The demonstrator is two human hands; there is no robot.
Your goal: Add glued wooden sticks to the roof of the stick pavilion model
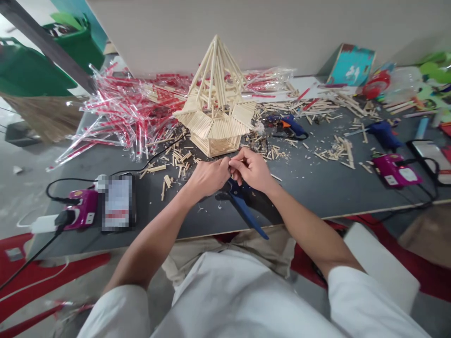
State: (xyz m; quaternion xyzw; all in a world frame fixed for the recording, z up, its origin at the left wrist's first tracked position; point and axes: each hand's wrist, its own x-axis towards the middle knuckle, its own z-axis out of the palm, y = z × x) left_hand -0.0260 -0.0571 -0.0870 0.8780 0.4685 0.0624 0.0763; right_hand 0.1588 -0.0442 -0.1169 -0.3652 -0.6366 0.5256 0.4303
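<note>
My left hand (pixel 211 176) and my right hand (pixel 252 169) meet over the front of the dark table, fingertips pinched together. Whatever sits between the fingers is too small or hidden to make out. Just behind them stands a model pavilion (pixel 211 124) built of pale wooden sticks, with a pointed upper frame and a flared lower roof. Under my right hand lies a tool with long blue handles (pixel 246 211), its head partly covered by my hands. Cut stick pieces (pixel 181 157) are scattered to the left of the model.
Plastic-wrapped sticks with red labels (pixel 137 108) pile up at the back left. Blue glue guns (pixel 291 126) lie to the right among stick offcuts (pixel 338 150). Purple power strips (pixel 82 209) with cords sit at both sides, and a phone (pixel 118 202) lies at left.
</note>
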